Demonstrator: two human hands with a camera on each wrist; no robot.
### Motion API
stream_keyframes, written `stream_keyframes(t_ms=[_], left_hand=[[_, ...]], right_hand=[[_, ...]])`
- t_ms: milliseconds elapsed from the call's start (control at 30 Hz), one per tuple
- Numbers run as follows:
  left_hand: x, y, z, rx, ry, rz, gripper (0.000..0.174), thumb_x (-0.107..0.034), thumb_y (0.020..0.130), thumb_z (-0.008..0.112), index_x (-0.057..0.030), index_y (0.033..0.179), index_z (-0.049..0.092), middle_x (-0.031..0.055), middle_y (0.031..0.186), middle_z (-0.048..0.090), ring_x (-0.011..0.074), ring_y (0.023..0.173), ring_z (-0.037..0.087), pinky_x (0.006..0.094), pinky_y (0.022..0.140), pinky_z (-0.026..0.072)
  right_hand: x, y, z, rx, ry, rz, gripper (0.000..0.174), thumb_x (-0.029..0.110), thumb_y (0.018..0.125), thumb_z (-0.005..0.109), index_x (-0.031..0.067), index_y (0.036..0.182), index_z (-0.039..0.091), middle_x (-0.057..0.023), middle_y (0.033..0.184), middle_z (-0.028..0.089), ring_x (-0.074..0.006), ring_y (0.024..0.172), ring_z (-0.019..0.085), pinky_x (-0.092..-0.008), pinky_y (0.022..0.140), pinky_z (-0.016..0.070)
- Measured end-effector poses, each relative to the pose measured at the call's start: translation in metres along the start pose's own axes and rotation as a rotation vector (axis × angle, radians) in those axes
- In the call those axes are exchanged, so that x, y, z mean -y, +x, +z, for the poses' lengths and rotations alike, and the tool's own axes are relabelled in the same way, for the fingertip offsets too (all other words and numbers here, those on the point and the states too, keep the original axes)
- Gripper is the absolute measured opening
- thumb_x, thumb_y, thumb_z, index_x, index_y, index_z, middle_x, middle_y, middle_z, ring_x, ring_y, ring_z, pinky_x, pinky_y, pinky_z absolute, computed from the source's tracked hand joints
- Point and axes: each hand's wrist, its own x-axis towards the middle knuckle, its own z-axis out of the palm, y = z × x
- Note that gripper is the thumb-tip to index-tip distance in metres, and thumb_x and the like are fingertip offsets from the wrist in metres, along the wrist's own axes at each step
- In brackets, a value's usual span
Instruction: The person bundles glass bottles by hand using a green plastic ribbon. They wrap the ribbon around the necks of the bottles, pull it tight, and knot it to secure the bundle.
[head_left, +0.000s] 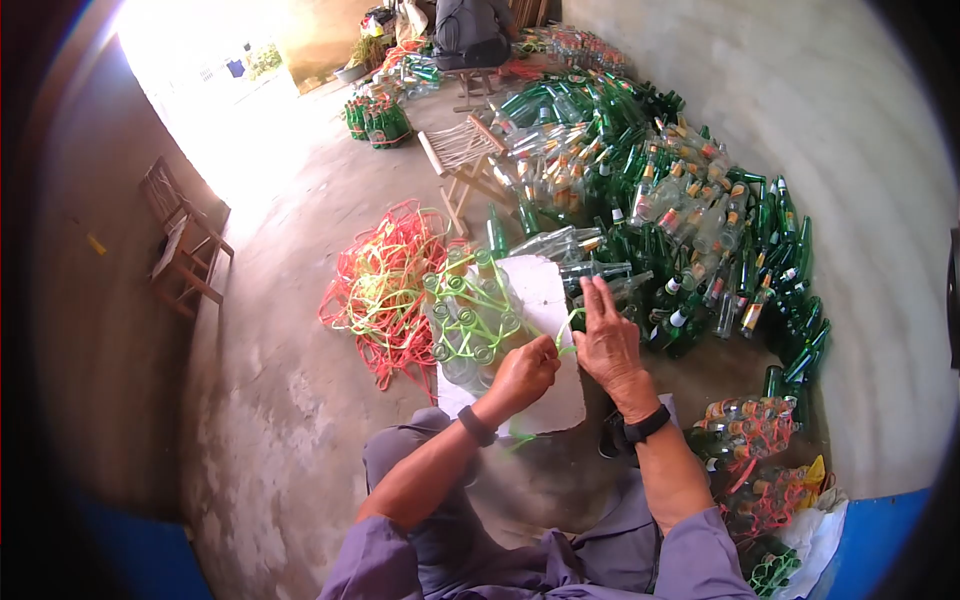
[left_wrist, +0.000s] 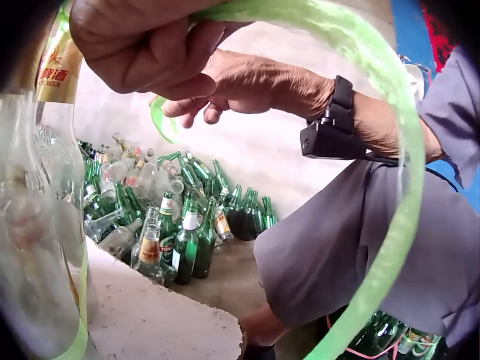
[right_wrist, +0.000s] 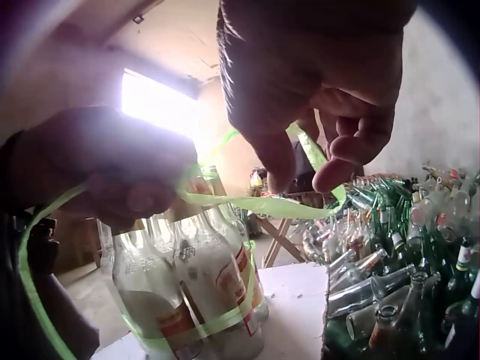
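Note:
A bundle of clear glass bottles (head_left: 462,372) stands upright on a white board (head_left: 540,290), green plastic strap (right_wrist: 262,205) laced over its necks and around its sides. My left hand (head_left: 528,372) is beside the bundle's near right corner, fingers curled and pinching the strap. A loose length of it arcs down from that hand in the left wrist view. Over the board's right edge, my right hand (head_left: 612,348) holds the strap's other stretch at thumb and fingers, index and middle finger extended. Between the hands, the strap spans a short gap and bends up into the right hand.
Red and yellow-green straps (head_left: 385,290) lie heaped left of the board. A large pile of green and clear bottles (head_left: 650,200) fills the right side along the wall. Beyond stand a folding stool (head_left: 465,160) and a seated person (head_left: 472,35); a wooden chair (head_left: 185,245) is at left.

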Motion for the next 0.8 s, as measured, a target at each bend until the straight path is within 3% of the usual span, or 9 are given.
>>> stream_keyframes(t_ms=[67, 133, 167, 233, 367, 433, 567, 633, 800], left_hand=[[-0.002, 0.0, -0.001, 0.003, -0.002, -0.002, 0.007, -0.01, 0.091, 0.06, -0.0028, 0.09, 0.059, 0.0063, 0.069, 0.065, 0.014, 0.065, 0.063, 0.031, 0.06, 0.0481], [-0.002, 0.0, -0.001, -0.004, -0.069, -0.038, 0.011, -0.012, 0.088, 0.062, -0.0031, 0.094, 0.062, 0.0206, 0.073, 0.066, 0.0368, 0.073, 0.067, 0.0443, 0.066, 0.0509], [-0.002, 0.0, 0.0, -0.001, -0.07, -0.034, 0.011, -0.012, 0.088, 0.062, -0.0031, 0.094, 0.062, 0.0206, 0.073, 0.066, 0.0368, 0.073, 0.067, 0.0443, 0.066, 0.0509], [-0.003, 0.0, 0.0, -0.014, -0.071, 0.015, 0.01, -0.012, 0.09, 0.061, -0.003, 0.094, 0.062, 0.0186, 0.072, 0.066, 0.0345, 0.071, 0.068, 0.043, 0.065, 0.0509], [-0.011, -0.001, -0.004, 0.017, -0.099, -0.074, 0.009, -0.012, 0.09, 0.061, -0.003, 0.092, 0.061, 0.0161, 0.07, 0.067, 0.0327, 0.069, 0.068, 0.0421, 0.064, 0.0509], [-0.009, -0.001, -0.005, 0.026, -0.051, -0.043, 0.005, -0.009, 0.093, 0.059, -0.0039, 0.091, 0.059, 0.005, 0.069, 0.065, 0.013, 0.066, 0.063, 0.0302, 0.061, 0.0481], [-0.009, 0.0, -0.006, 0.039, -0.056, -0.05, 0.006, -0.01, 0.093, 0.06, -0.0037, 0.091, 0.058, 0.0049, 0.069, 0.065, 0.0129, 0.066, 0.062, 0.0303, 0.06, 0.0471], [-0.009, -0.001, -0.007, 0.031, -0.024, -0.049, 0.006, -0.009, 0.093, 0.06, -0.0038, 0.092, 0.058, 0.0048, 0.069, 0.065, 0.0125, 0.065, 0.061, 0.0299, 0.059, 0.0461], [-0.011, -0.003, -0.009, 0.041, -0.074, -0.083, 0.006, -0.01, 0.092, 0.06, -0.0039, 0.092, 0.058, 0.0043, 0.069, 0.064, 0.0124, 0.064, 0.06, 0.0299, 0.059, 0.0455]], right_hand=[[0.004, -0.002, 0.0, -0.026, -0.015, -0.039, 0.071, 0.01, 0.077, 0.075, 0.0068, 0.141, 0.046, -0.0188, 0.142, 0.052, -0.0399, 0.104, 0.066, -0.0449, 0.083, 0.0574], [-0.001, -0.004, 0.01, 0.187, 0.06, -0.297, 0.048, 0.006, 0.079, 0.069, 0.0073, 0.126, 0.058, -0.0165, 0.127, 0.063, -0.0371, 0.1, 0.067, -0.0443, 0.078, 0.0575], [-0.003, -0.006, 0.014, 0.184, 0.057, -0.294, 0.048, 0.006, 0.079, 0.069, 0.0073, 0.126, 0.058, -0.0165, 0.127, 0.063, -0.0371, 0.1, 0.067, -0.0443, 0.078, 0.0575], [-0.008, -0.009, 0.024, 0.292, 0.168, -0.281, 0.024, 0.004, 0.081, 0.063, 0.007, 0.105, 0.065, -0.0153, 0.104, 0.07, -0.0353, 0.092, 0.068, -0.0448, 0.073, 0.0564], [-0.025, -0.008, 0.04, 0.292, 0.108, -0.265, 0.014, 0.007, 0.084, 0.061, 0.0059, 0.095, 0.068, -0.0169, 0.087, 0.07, -0.0371, 0.083, 0.068, -0.0464, 0.07, 0.0548], [-0.028, -0.006, 0.037, 0.184, 0.105, -0.194, 0.015, 0.014, 0.086, 0.058, 0.0081, 0.081, 0.071, -0.0194, 0.076, 0.068, -0.0396, 0.076, 0.069, -0.0474, 0.069, 0.0558], [-0.038, -0.001, 0.035, 0.131, 0.123, -0.093, 0.019, 0.014, 0.087, 0.058, 0.0074, 0.078, 0.074, -0.0226, 0.073, 0.067, -0.0411, 0.073, 0.069, -0.0476, 0.068, 0.0565], [-0.047, 0.001, 0.033, 0.038, 0.013, 0.045, 0.021, 0.013, 0.085, 0.059, 0.0047, 0.073, 0.074, -0.0246, 0.073, 0.066, -0.0412, 0.072, 0.069, -0.0482, 0.066, 0.0567], [-0.091, 0.005, 0.027, -0.005, -0.137, 0.18, 0.013, 0.006, 0.075, 0.063, -0.0023, 0.071, 0.071, -0.024, 0.072, 0.069, -0.0415, 0.073, 0.07, -0.0476, 0.07, 0.0585]])
